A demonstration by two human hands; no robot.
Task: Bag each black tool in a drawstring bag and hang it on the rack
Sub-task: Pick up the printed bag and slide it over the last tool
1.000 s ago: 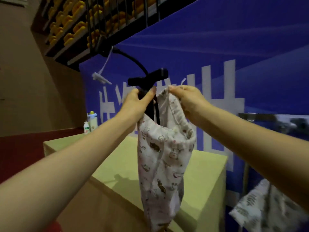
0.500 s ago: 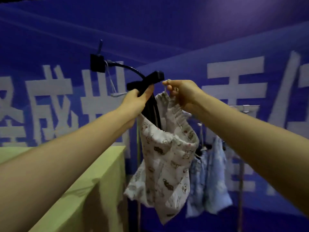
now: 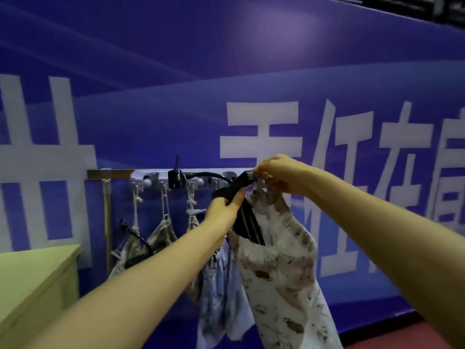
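A black tool [image 3: 245, 220], a pump with a T-handle and a curved hose, sticks up out of a white drawstring bag [image 3: 281, 268] printed with small animals. My left hand [image 3: 222, 214] grips the tool just under its handle. My right hand [image 3: 279, 176] pinches the bag's gathered top edge and holds it up against the right end of the grey hook rack [image 3: 156, 177]. The tool's lower part is hidden inside the bag.
Several filled drawstring bags [image 3: 161, 233] hang by their cords from the rack's hooks, with a pale blue bag [image 3: 221, 295] just behind the one I hold. A yellow-green table [image 3: 32, 273] stands at the lower left. A blue banner wall [image 3: 251, 71] lies behind.
My view has swung right, from the table toward the rack. Both hands have carried the bagged tool up to the rack's right end. Neither grip has changed.
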